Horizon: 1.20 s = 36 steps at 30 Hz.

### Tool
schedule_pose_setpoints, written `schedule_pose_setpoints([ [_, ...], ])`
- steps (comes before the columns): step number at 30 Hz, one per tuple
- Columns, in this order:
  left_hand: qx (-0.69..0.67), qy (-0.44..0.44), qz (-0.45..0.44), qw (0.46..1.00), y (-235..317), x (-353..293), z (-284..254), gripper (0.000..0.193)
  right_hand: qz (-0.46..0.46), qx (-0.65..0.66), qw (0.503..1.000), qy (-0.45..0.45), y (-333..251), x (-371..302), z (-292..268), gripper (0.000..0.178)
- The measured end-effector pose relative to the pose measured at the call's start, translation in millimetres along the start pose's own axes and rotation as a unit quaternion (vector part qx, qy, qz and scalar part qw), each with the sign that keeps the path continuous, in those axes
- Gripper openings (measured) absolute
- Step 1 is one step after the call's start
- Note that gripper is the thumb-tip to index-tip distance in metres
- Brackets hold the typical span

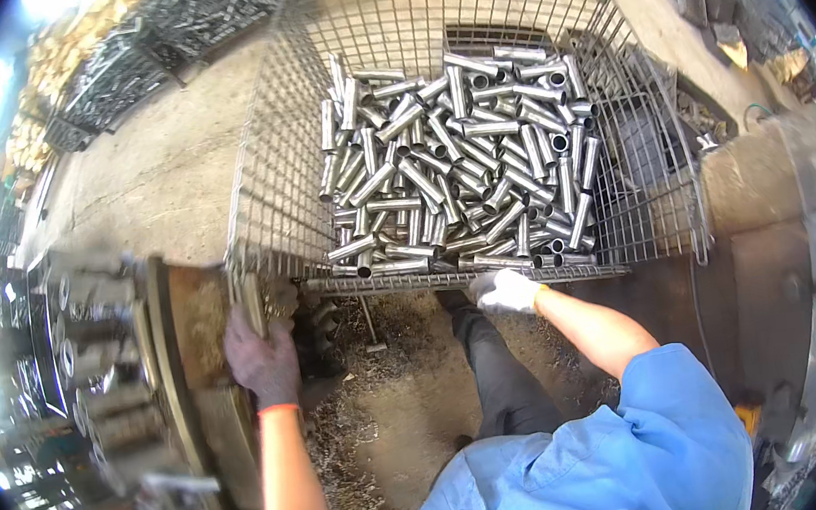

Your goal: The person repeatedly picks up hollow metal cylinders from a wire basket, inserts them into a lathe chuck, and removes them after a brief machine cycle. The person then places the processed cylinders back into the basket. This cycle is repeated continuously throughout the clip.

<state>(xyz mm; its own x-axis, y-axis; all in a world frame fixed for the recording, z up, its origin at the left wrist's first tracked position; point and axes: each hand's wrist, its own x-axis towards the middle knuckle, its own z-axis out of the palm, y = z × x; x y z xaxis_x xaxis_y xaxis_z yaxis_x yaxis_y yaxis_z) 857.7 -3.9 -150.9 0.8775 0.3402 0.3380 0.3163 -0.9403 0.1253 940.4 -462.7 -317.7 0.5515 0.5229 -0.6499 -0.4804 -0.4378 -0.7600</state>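
A large wire basket (451, 278) stands in front of me, heaped with short shiny metal tubes (463, 163) lying in all directions. My right hand (507, 292), in a white glove, is at the basket's near rim with its fingers curled against the wire. My left hand (262, 360) wears a dark, dirty glove with an orange-red cuff. Its fingers close around a metal piece (252, 303) at the basket's near left corner, beside the machine. Blur and the glove hide what that piece is.
Machinery (108, 360) with round metal parts stands close on my left. Metal scraps litter the floor (417, 425) below the basket. Another heap of metal parts (200, 22) lies at the far left. A grey cabinet-like block (772, 178) stands on the right.
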Motion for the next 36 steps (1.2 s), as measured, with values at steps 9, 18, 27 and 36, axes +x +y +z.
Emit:
schedule_pose_setpoints([
  [9,0.068,-0.258,-0.180,0.947,41.5,260.7,124.0,0.078,0.091,0.514,0.816,0.248,71.6,242.2,-226.2,0.035],
  [18,0.010,-0.212,-0.167,0.963,16.9,247.7,134.4,0.044,0.178,0.484,0.703,0.490,180.6,397.8,-306.6,0.027],
  [27,-0.038,-0.198,-0.124,0.972,7.9,242.2,131.6,0.045,0.071,0.698,0.606,0.375,153.9,384.8,-294.4,0.039],
  [36,-0.054,-0.171,-0.136,0.974,18.3,245.3,136.2,0.039,0.030,0.669,0.610,0.423,94.2,406.5,-256.0,0.021],
])
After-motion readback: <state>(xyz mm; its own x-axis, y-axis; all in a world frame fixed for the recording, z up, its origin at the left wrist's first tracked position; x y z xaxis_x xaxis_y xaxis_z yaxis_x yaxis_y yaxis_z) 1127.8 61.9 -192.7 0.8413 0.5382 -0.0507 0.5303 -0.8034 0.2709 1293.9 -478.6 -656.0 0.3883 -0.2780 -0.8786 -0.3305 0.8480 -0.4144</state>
